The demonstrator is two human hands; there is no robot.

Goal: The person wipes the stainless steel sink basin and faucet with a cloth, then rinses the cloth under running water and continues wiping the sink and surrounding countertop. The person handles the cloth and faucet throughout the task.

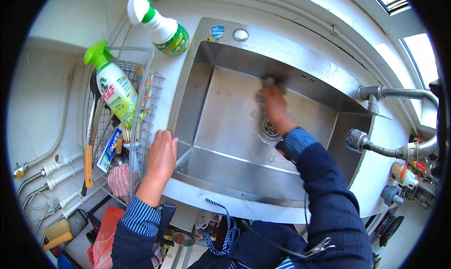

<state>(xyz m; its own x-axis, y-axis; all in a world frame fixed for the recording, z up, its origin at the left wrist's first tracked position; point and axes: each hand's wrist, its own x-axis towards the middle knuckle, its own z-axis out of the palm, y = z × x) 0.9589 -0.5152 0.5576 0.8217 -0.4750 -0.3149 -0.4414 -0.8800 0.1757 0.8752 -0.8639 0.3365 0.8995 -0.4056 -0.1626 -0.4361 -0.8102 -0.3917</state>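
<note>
My right hand [276,105] reaches into a stainless steel sink [232,128], above and beside the round drain strainer [270,128]. Its fingers are on a dark, blurred scrubber [270,81], low against the sink's far wall. The scrubber's exact kind is too blurred to tell. My left hand [162,154] rests at the sink's left rim with its fingers curled in and nothing seen in it. Right beside it stands a wire basket [149,103] with a green-topped spray bottle [116,89], a wooden-handled tool [88,163] and a pink striped cloth [120,181].
A green-and-white spray bottle [169,36] stands on the counter behind the basket. A metal faucet [378,92] with a flexible spout end [357,140] reaches in from the right. Pipes [67,177] and a brush [58,232] are at the lower left, near a red plastic bag [107,233].
</note>
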